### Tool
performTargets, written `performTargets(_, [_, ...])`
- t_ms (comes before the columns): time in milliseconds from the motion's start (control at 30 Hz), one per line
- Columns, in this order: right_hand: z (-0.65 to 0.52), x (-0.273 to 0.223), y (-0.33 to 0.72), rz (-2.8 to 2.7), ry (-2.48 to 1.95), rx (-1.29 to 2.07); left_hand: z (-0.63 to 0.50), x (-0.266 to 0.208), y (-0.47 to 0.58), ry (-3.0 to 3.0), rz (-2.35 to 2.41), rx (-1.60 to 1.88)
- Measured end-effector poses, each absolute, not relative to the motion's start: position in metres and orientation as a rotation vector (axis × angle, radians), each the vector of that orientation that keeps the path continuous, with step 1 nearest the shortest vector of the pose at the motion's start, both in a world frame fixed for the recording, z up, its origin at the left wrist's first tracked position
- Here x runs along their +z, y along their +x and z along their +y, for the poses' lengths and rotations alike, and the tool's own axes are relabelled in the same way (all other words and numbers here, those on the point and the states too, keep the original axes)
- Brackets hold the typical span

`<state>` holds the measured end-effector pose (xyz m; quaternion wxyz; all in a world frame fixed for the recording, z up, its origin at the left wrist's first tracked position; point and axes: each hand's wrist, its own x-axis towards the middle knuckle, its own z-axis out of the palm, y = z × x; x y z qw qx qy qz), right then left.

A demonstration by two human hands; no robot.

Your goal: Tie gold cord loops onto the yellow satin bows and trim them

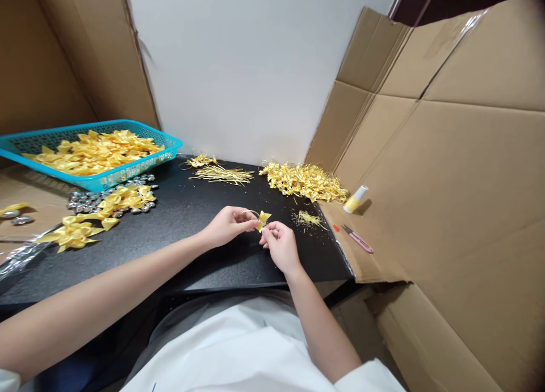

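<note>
Over the black table, my left hand (232, 224) and my right hand (281, 244) meet at one small yellow ribbon bow (263, 218). The fingers of my left hand pinch the bow's left side, where a thin gold tie curves up above the fingertips. From the right, my right thumb and fingers close on the bow's lower part. The exact grip on the tie is too small to make out. Beyond my hands lies a bundle of straight gold twist ties (223, 175). A heap of tied yellow bows (304, 181) sits behind and to the right.
At left a turquoise basket (100, 182) holds many yellow bows, with silver bead-like pieces (83, 201) and loose bows (76, 233) before it. Gold clippings (309, 218) lie right of my hands. A thread spool (356, 199) and pink snips (358, 240) rest on cardboard. Cardboard walls (460, 171) flank the table.
</note>
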<state>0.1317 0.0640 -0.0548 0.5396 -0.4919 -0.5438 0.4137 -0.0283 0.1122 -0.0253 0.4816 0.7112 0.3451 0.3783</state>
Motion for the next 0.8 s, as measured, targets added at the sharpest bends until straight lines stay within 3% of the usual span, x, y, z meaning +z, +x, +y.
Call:
performTargets(433, [0.0652, -0.0492, 0.1307, -1.175, -1.089, 1.096, 0.1066, -0.0282, -0.0228, 1.6, 0.739, 1.003])
performTargets(800, [0.0643, -0.0472, 0.1315, -1.143, -1.055, 1.127, 0.1033, -0.0285, -0.0198, 1.406, 0.723, 0.872])
